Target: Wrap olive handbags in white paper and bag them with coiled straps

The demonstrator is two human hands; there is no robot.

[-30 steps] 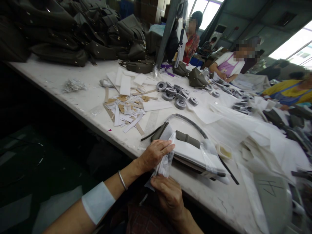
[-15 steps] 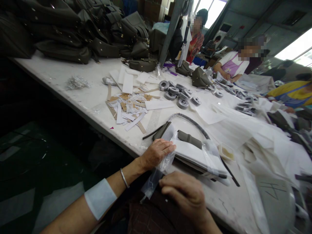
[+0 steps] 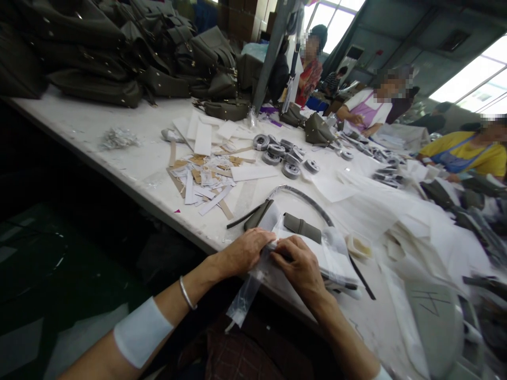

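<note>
Because the fingertips of the left hand [image 3: 252,250] and the right hand [image 3: 303,267] crowd together, we can't tell whether they touch; both sets of fingers bend over clear plastic film [image 3: 243,303] at the near left part of the olive handbag [image 3: 258,216], and how tightly each pinches is hidden. The bag lies on the white worktable [image 3: 142,163], just beyond the fingers and running out past the right hand. The film's loose end hangs off the table below both hands. We'd judge the bag fairly light, soft in the body, stiffer where the white wrapping sheet [image 3: 336,263] covers it. The film looks thin, slick, easy to crease or tear, so we'd take it in a fingertip pinch, not a fist. For the bag itself, we'd put a flat palm on the wrapped body beside the right hand; the wrapped handle [image 3: 317,203], arching beyond both hands, looks bendy and would let the bag swing. The olive tab [image 3: 303,226], just past the right fingertips, seems too small for a hold. Wrapped coils [image 3: 291,169] sit farther off, well apart from the hands.
</note>
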